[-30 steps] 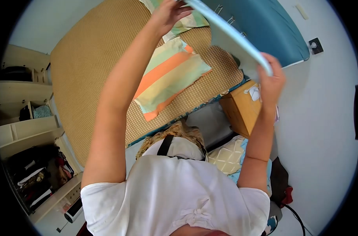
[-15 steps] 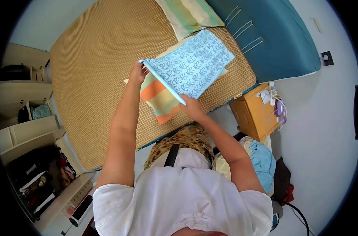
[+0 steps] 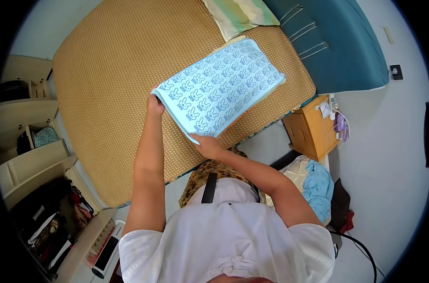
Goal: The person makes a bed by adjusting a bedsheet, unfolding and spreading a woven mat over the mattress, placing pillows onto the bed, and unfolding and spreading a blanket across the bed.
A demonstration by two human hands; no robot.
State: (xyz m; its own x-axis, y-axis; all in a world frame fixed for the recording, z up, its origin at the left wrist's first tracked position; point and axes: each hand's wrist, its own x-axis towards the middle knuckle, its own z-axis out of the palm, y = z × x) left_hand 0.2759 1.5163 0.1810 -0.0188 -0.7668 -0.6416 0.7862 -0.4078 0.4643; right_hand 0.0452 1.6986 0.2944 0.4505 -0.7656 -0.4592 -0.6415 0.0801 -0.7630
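A light-blue pillow cover point(image 3: 219, 87) printed with rabbits lies spread across the bed. Its near edge is raised between my two hands. At the left corner, my left hand point(image 3: 156, 104) is closed on the edge, with some fingers hidden beneath the cloth. My right hand point(image 3: 208, 146) grips the near right corner, thumb on top. Under the cover, a thin strip of an orange-striped pillow point(image 3: 237, 120) shows along the right side; the rest of it is hidden.
A woven mat point(image 3: 110, 89) covers the bed. A green-striped pillow point(image 3: 240, 18) lies by the teal headboard point(image 3: 337, 47). To the right are a wooden nightstand point(image 3: 305, 132) and a pile of blue cloth point(image 3: 318, 188). Open shelves point(image 3: 33, 155) with clothes line the left.
Both hands have moved toward me and to the left, drawing the cover's near edge along. The cover now lies flatter and hides most of the orange-striped pillow.
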